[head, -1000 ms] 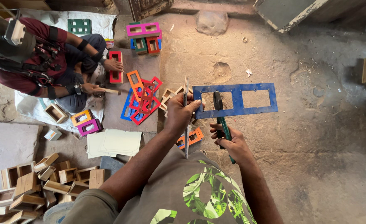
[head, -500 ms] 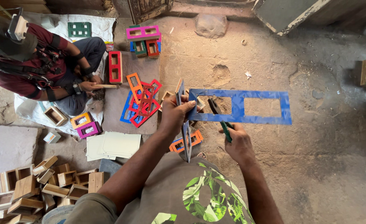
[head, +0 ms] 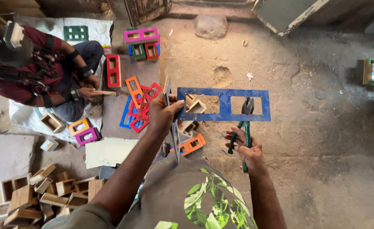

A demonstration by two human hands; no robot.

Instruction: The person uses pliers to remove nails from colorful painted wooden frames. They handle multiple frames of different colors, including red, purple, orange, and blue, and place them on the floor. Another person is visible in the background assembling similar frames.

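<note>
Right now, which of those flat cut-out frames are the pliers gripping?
The long blue frame with three rectangular openings, held out in front. The pliers in the right hand bite its right end; the other frames lie on the ground.

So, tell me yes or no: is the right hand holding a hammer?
No, the right hand grips green-handled pliers beside the blue frame.

Left hand (head: 163,113) raised ahead, forearm outstretched, grip closed — fingers curled tight. Right hand (head: 245,149) lower, fingers wrapped shut, wrist straight.
</note>
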